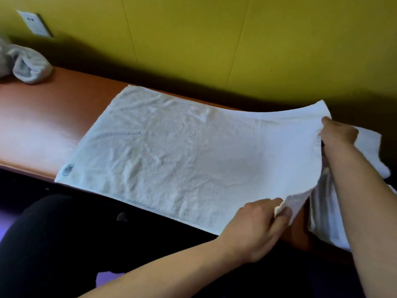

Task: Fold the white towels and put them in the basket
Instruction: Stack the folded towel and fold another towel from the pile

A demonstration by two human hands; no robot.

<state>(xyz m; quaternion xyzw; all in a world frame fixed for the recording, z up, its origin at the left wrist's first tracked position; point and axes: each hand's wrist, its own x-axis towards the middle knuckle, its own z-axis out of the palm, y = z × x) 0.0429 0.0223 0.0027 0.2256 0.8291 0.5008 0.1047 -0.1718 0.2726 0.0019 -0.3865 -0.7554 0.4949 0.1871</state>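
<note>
At the near right corner of the white towel (182,151), the left hand (255,226) pinches the cloth between thumb and curled fingers, the corner bunched and raised off the wood; at the far right corner, the right hand (338,133) grips the hem with its fingers curled under the fabric and the thumb lying on top, so that the whole right edge is lifted and curves upward; the rest of the towel lies flat and open on the reddish-brown table (43,125), its near hem running along the table's front edge, a small dark printed mark showing at its near left corner; just beyond the lifted edge, under the right forearm, more white cloth (326,214) lies crumpled and hangs over the table's right end; well apart, at the far left end of the table, a grey bundle of fabric (28,65) sits against the yellow-green wall (214,39); a white wall outlet (34,23) is mounted above that bundle.
</note>
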